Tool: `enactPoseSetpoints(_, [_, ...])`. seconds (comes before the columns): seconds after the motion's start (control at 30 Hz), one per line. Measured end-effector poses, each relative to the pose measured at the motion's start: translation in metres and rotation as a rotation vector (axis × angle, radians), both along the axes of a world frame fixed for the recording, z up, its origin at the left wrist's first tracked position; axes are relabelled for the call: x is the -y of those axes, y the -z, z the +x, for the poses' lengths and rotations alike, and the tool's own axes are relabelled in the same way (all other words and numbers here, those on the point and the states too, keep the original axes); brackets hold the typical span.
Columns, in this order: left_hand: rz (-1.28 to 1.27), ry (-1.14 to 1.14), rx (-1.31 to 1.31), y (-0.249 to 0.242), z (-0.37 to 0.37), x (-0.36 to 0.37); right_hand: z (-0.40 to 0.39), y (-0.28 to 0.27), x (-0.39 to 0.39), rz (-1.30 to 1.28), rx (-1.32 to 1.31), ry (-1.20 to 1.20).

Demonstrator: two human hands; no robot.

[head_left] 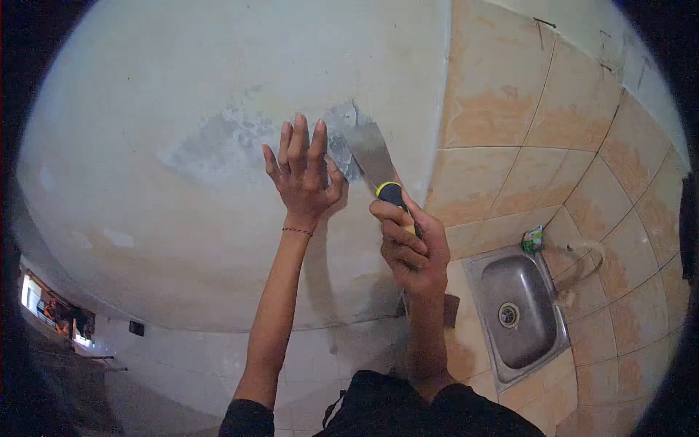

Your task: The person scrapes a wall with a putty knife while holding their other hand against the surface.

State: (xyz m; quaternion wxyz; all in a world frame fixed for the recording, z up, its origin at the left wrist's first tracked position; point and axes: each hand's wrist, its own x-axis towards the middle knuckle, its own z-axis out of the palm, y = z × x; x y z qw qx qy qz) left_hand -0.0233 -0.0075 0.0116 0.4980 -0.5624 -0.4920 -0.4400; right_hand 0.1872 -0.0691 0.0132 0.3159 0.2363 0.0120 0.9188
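My right hand (413,247) is wrapped round the black and yellow handle of a putty knife (373,153). Its broad metal blade points up and left, with the tip at a grey, flaking patch (342,120) on the pale painted wall (218,58). Just left of the blade, my left hand (302,164) lies flat against the wall with its fingers stretched upward. It holds nothing and partly covers the bare patch. Rough grey and whitish plaster (218,142) shows to the left of that hand. Loose paint edges stand out beside the blade.
A steel sink (517,306) is set in a tiled counter at the lower right, with a green packet (532,239) at its corner. Orange-beige tiles (495,109) cover the right wall. Nails (545,24) stick out near the top right. A small window (33,295) is far left.
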Motion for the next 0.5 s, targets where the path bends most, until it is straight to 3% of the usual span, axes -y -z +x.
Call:
enactPoseSetpoints(0.2, [0.009,0.023,0.006,-0.002,0.002,0.002,-0.001,0.010,-0.009,0.100,-0.071,-0.048])
enactPoseSetpoints(0.5, [-0.005,0.000,0.007,-0.002,0.003,0.006,-0.006,-0.001,-0.019,0.167,0.095,0.057])
